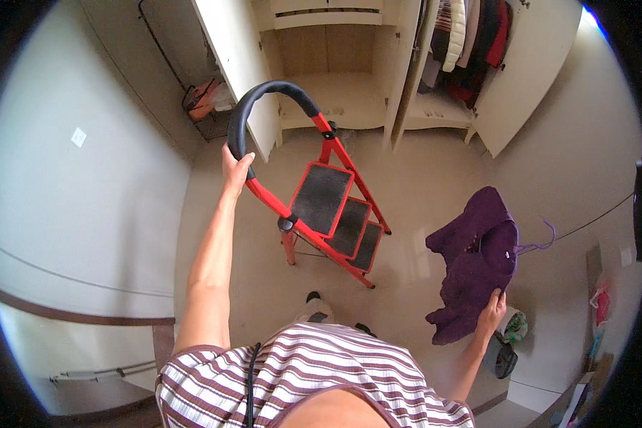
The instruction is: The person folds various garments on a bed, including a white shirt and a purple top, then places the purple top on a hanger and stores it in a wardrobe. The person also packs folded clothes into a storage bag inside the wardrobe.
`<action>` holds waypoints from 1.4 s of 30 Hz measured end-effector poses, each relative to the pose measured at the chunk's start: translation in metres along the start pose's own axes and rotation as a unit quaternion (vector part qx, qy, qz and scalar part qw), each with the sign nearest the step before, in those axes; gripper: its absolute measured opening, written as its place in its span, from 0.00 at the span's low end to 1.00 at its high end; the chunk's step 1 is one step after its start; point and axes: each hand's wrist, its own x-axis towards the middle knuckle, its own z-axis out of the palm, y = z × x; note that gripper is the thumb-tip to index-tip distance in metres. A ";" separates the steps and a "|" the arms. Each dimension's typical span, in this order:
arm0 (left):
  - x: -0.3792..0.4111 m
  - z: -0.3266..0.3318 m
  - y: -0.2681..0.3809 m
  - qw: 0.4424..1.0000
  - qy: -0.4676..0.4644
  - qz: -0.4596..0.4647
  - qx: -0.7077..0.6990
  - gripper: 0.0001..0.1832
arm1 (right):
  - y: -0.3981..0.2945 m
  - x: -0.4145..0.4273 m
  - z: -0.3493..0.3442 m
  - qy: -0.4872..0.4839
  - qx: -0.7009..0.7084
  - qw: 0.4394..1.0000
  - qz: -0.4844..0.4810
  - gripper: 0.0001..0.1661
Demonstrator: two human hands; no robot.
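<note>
My left hand (237,170) grips the black padded handrail (270,88) of a red step ladder (348,160). The ladder stands unfolded on the floor in front of me, with three dark-topped treads (322,199). Out to the right, my right hand (493,313) holds a dark purple knitted garment (473,262) by its edge. The garment hangs on a purple clothes hanger (537,246), whose hook points to the right.
Beyond the ladder stands a cream wardrobe (326,112) with open doors. Clothes (460,40) hang in its right section. A metal rack (208,120) with an orange item is at the far left. Near my right arm are a bin (500,356) and a thin cable (599,216).
</note>
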 end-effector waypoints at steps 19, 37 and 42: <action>0.151 0.059 -0.090 0.993 -0.059 0.081 0.069 0.29 | -0.010 0.001 0.119 -0.037 -0.041 0.998 -0.010 0.18; 0.138 0.061 -0.055 0.983 -0.085 0.158 0.030 0.33 | 0.011 -0.003 0.088 -0.070 -0.063 0.996 0.009 0.19; 0.151 0.048 -0.064 0.985 -0.067 0.154 0.032 0.31 | -0.024 -0.006 0.078 -0.103 -0.176 0.979 -0.011 0.17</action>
